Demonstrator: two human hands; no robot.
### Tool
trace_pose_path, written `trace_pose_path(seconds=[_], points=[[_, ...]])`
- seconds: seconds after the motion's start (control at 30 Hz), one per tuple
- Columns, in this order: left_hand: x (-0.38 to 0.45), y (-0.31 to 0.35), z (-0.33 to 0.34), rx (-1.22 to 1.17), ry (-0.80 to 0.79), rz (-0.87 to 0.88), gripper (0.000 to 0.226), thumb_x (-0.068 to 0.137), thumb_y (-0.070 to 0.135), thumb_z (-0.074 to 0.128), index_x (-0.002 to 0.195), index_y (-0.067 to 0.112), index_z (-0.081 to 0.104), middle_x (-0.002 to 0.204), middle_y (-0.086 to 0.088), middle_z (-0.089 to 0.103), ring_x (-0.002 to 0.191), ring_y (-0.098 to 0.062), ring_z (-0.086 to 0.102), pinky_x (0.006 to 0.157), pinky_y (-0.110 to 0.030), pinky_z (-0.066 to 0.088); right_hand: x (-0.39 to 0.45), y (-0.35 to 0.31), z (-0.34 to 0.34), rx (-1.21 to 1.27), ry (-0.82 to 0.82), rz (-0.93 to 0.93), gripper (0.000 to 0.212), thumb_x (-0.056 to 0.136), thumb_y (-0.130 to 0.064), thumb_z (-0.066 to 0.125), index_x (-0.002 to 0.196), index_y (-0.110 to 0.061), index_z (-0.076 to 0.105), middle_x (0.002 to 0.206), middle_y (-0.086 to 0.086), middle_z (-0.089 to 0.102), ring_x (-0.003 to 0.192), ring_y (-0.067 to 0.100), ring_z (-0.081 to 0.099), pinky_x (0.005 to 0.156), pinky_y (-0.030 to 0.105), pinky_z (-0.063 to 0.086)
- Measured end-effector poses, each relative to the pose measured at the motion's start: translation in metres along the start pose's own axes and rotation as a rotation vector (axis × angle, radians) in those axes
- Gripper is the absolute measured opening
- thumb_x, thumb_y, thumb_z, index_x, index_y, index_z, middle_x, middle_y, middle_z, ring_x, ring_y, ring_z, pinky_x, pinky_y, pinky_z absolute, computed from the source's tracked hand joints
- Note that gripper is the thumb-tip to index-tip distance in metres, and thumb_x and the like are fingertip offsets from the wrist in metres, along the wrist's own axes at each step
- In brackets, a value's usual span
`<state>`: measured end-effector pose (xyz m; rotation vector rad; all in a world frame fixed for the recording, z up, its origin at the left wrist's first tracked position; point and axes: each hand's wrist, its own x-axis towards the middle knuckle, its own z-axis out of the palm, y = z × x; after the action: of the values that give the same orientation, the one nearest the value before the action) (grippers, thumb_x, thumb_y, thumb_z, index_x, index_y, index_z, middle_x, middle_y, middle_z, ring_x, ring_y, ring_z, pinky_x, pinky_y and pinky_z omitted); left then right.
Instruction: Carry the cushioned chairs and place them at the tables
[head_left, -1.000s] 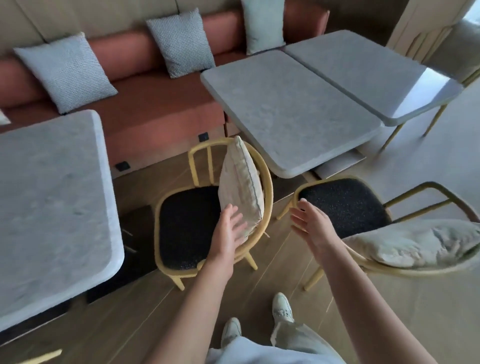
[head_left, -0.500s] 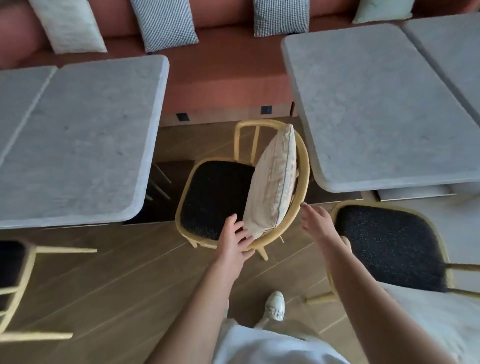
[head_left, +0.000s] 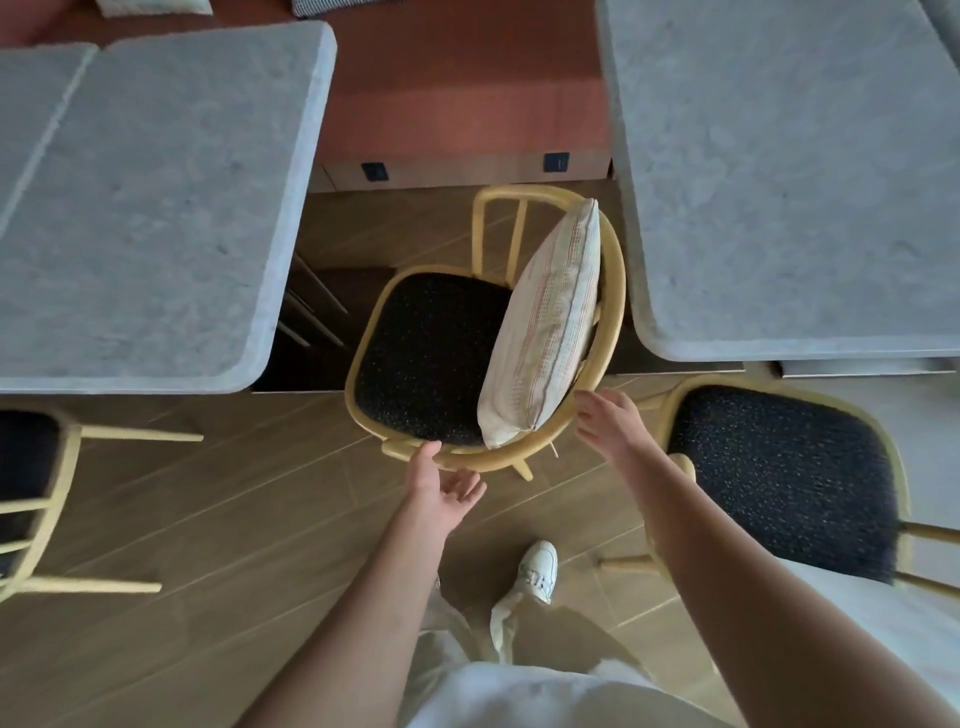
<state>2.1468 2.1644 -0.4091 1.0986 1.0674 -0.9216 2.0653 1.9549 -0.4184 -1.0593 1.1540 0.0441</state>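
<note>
Reaching toward the near rim of the yellow rattan chair with a black speckled seat cushion (head_left: 431, 358), the left hand (head_left: 441, 486) is released, palm up, fingers loosely spread just under the frame's front curve; the thumb tip (head_left: 427, 451) meets the rim, nothing grasped. The right hand (head_left: 608, 423) is likewise released, fingers extended, fingertips at the curved backrest rail beside the pillow's lower corner; whether they actually press the rail cannot be told.

Change from half a second ago: the left hand, then laid palm down over the rim by the pillow, has dropped below the frame and turned palm up. The right hand has closed in from a little apart to the rail. The view has tilted further downward, so the bench pillows have nearly left the top edge.

Location of the chair: on the wooden plank floor (head_left: 218, 525), in the gap between the left grey stone-topped desk (head_left: 150, 208) and the right grey stone-topped desk (head_left: 779, 171), its backrest toward the right desk.

Held contents: the chair seat carries one cream striped pillow (head_left: 545, 332), standing on edge and leaning against the backrest.

Adjacent items: a second yellow chair with dark seat cushion (head_left: 779, 478) at right, partly under the right desk; a third yellow chair (head_left: 31, 499) at the left edge; a terracotta upholstered bench (head_left: 462, 104) behind; one white shoe (head_left: 537, 571) below.
</note>
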Motion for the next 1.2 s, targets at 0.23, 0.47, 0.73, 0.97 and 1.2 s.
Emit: trace_pose_path(seconds=[0.23, 0.47, 0.73, 0.97, 1.2], points=[[0.014, -0.003, -0.001, -0.065, -0.043, 0.019, 0.048, 0.099, 0.033, 0.059, 0.135, 0.003, 0.052, 0.131, -0.017, 0.053, 0.115, -0.032, 0.054, 0.100, -0.048, 0.045, 0.002, 0.012, 0.002, 0.054, 0.029, 0.069, 0.040, 0.098, -0.012, 0.059, 0.132, 0.006, 0.049, 0.140, 0.035, 0.043, 0.133, 0.047, 0.040, 0.108, 0.059, 0.039], [0.029, 0.003, -0.012, -0.241, -0.100, -0.056, 0.046, 0.097, 0.032, 0.058, 0.130, 0.000, 0.051, 0.136, -0.020, 0.054, 0.127, -0.036, 0.052, 0.113, -0.056, 0.036, 0.008, 0.015, 0.017, 0.161, 0.078, 0.029, 0.019, 0.096, -0.004, 0.052, 0.095, -0.016, 0.066, 0.085, 0.000, 0.075, 0.071, 0.007, 0.074, 0.056, 0.018, 0.055], [0.036, 0.004, -0.035, -0.377, -0.166, -0.122, 0.056, 0.091, 0.045, 0.059, 0.127, 0.002, 0.055, 0.129, -0.016, 0.061, 0.116, -0.033, 0.062, 0.106, -0.056, 0.043, 0.004, 0.027, 0.033, 0.210, 0.178, 0.065, 0.014, 0.093, -0.008, 0.057, 0.085, -0.014, 0.066, 0.074, 0.002, 0.071, 0.056, 0.003, 0.070, 0.048, 0.016, 0.052], [0.031, 0.023, -0.095, -0.299, -0.145, -0.107, 0.053, 0.094, 0.041, 0.058, 0.129, 0.003, 0.055, 0.130, -0.016, 0.062, 0.116, -0.032, 0.062, 0.104, -0.055, 0.045, -0.029, 0.073, 0.068, 0.220, 0.188, 0.102, 0.013, 0.094, -0.006, 0.055, 0.086, -0.008, 0.066, 0.046, -0.007, 0.063, 0.048, 0.003, 0.066, 0.050, 0.016, 0.054], [0.027, 0.050, -0.172, -0.147, -0.110, -0.075, 0.050, 0.094, 0.043, 0.058, 0.123, 0.002, 0.058, 0.127, -0.016, 0.063, 0.117, -0.030, 0.061, 0.105, -0.051, 0.043, -0.072, 0.134, 0.122, 0.240, 0.221, 0.167, 0.015, 0.093, 0.000, 0.054, 0.085, -0.005, 0.065, 0.071, 0.004, 0.074, 0.068, 0.013, 0.074, 0.058, 0.020, 0.057]])
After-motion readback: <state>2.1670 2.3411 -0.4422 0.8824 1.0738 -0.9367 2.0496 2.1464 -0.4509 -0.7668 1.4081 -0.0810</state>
